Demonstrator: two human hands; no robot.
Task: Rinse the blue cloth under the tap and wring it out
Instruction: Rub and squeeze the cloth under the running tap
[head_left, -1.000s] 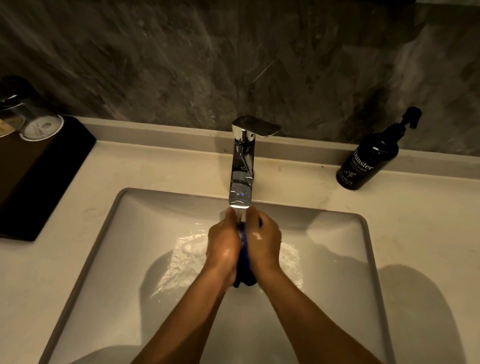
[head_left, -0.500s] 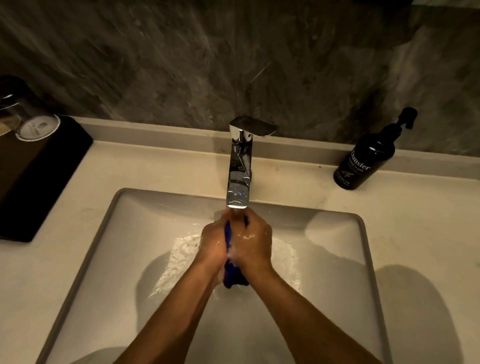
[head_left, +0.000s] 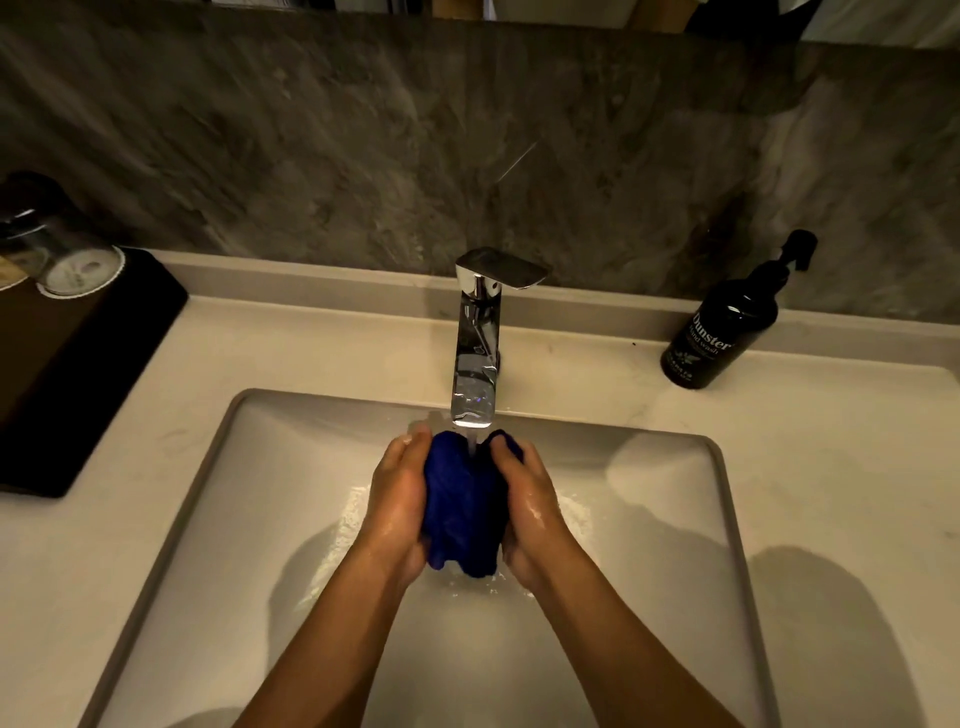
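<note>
Hands now farther apart, left hand (head_left: 397, 499) and right hand (head_left: 530, 501) clamping upright blue cloth (head_left: 465, 506) under tap (head_left: 475, 358).

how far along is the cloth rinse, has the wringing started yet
Done: the tap is running and the blue cloth is under the stream. In hand: the left hand and right hand cup the bunched cloth over the sink, so rinsing is under way. Left: wringing it out; no twisting shows yet.
</note>
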